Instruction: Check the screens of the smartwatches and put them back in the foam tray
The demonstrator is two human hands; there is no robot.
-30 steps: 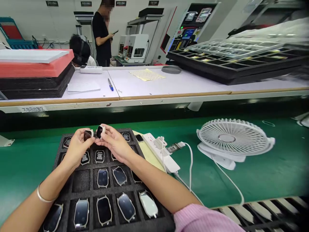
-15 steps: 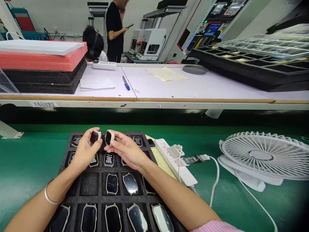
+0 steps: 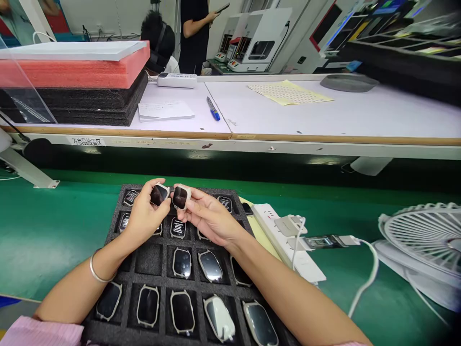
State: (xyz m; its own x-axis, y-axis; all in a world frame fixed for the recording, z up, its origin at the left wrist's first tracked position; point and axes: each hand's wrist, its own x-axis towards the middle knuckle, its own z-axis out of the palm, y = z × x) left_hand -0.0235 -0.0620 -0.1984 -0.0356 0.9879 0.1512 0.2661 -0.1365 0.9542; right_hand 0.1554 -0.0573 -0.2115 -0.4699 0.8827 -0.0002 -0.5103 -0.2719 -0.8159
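Observation:
Pinched in my left hand [image 3: 146,214] is a smartwatch case [image 3: 159,194] without a strap, its dark screen facing me. My right hand [image 3: 209,214] grips a second smartwatch case [image 3: 180,197], also dark and strapless, close beside the first. Both are held just above the far rows of a black foam tray [image 3: 163,278]. Several more watch cases lie in the tray's square pockets. A watch [image 3: 178,228] below my hands shows white text, while those in the near rows, such as this one [image 3: 182,312], have dark or reflective screens. My forearms hide part of the tray.
Right of the tray lie a white power strip [image 3: 288,242] with plugged-in adapters and cables, and a white fan [image 3: 428,245]. A raised shelf [image 3: 288,120] behind holds stacked foam [image 3: 75,72], a notepad [image 3: 165,110], a pen [image 3: 213,109] and a sticker sheet [image 3: 290,92]. Two people are beyond.
The head view has swung left and slightly down, so the scene sits further right. Both hands keep their watch cases, whose screens now face me more.

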